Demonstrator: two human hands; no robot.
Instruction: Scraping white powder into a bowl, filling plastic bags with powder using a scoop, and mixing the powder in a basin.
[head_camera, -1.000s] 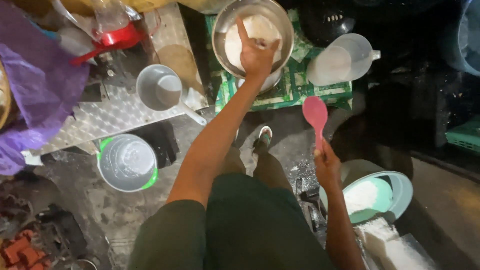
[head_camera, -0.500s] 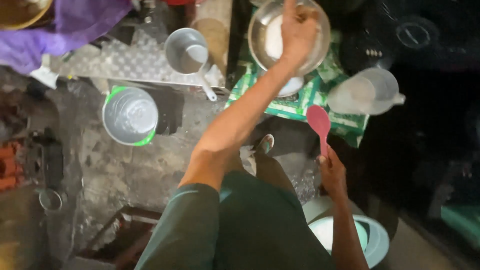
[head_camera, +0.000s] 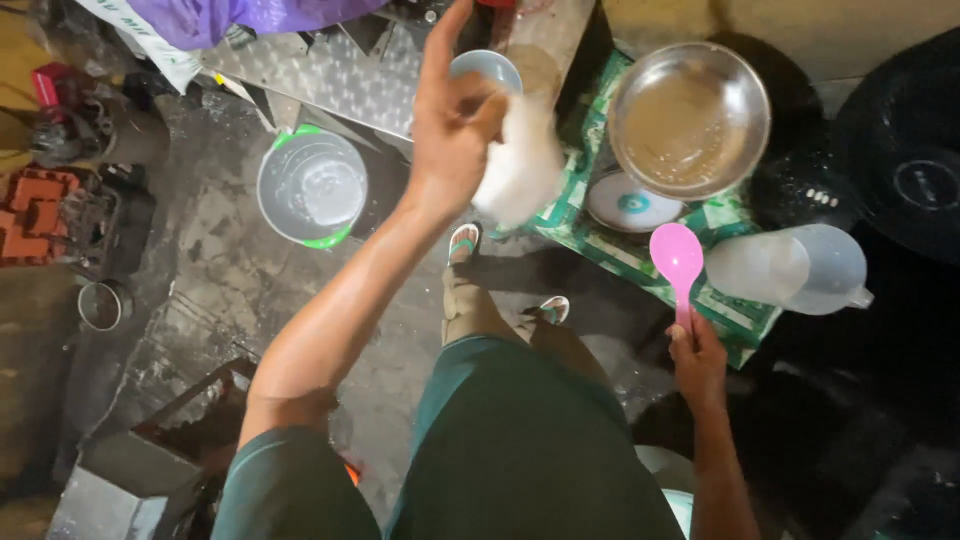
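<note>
Hands grip soft white dough lump (head_camera: 518, 165), smooth pink spoon (head_camera: 677, 260).

A rough floor-level cooking spot: steel bowl (head_camera: 689, 118), bucket (head_camera: 312, 188), bare concrete floor (head_camera: 215, 270).

The left hand (head_camera: 452, 130) is raised, fingers closed on a white lump (head_camera: 518, 165) that blurs just left of the metal bowl (head_camera: 689, 118). The right hand (head_camera: 697, 360) grips a pink spoon (head_camera: 677, 262) below that bowl. A clear jug (head_camera: 790, 268) lies on its side to the bowl's lower right, a small pot (head_camera: 312, 188) well to its left, on the floor
</note>
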